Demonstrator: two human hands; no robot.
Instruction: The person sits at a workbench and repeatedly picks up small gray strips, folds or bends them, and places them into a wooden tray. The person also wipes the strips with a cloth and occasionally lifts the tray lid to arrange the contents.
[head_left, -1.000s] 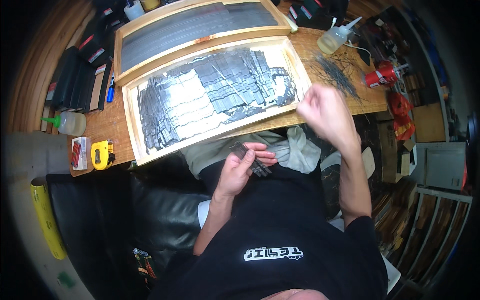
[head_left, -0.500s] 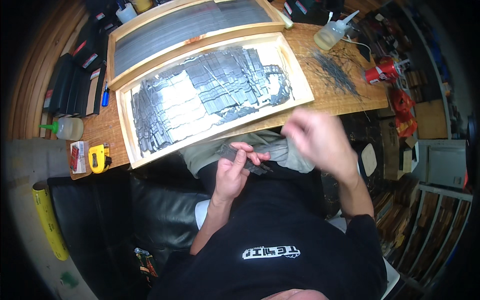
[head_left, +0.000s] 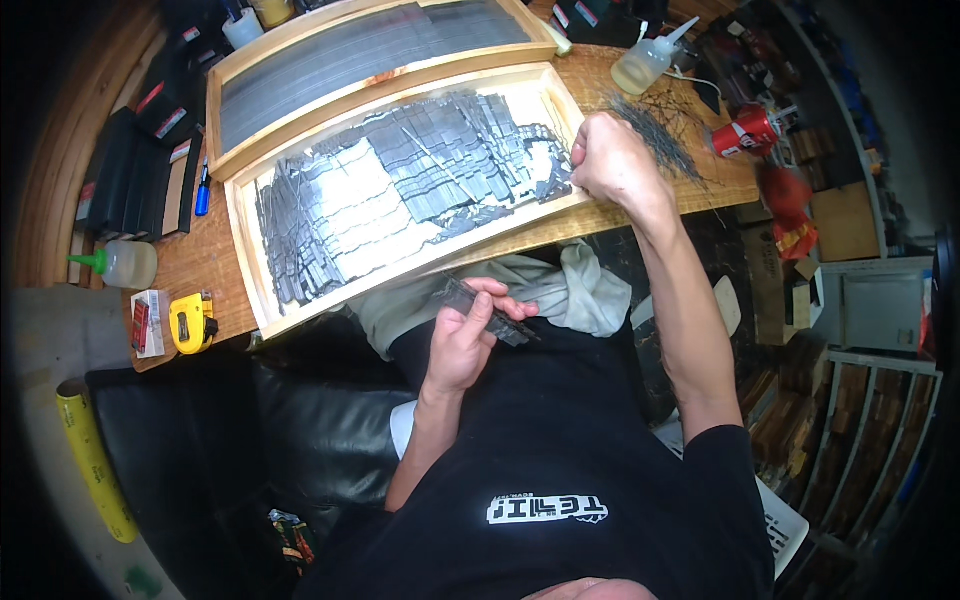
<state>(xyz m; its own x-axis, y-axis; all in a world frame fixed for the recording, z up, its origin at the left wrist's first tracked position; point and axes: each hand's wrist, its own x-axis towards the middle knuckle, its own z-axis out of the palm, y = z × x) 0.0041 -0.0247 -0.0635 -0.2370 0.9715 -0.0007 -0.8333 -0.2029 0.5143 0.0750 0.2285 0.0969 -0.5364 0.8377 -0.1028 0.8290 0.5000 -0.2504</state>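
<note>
In my left hand (head_left: 465, 340), above my lap, a small stack of dark grey strips (head_left: 512, 330) is gripped, the thumb pressed across it. My right hand (head_left: 615, 160) is closed at the right end of a shallow wooden tray (head_left: 415, 262). Its fingertips are bent down by the tray's rim, and whatever is in them is hidden. Many dark grey strips (head_left: 455, 165) lie in rows over the tray's bright white bottom, with a loose heap toward the right end.
Behind it stands a second wooden frame (head_left: 385, 75) filled with dark strips. Thin dark slivers (head_left: 655, 135), a squeeze bottle (head_left: 643, 68) and a red can (head_left: 745, 132) are on the right. At left are a yellow tape measure (head_left: 190, 323), a green-tipped bottle (head_left: 125, 265) and a blue-handled tool (head_left: 203, 195).
My right hand has moved up and away from my lap to the tray's right end. The left hand keeps the stack of strips in nearly the same place.
</note>
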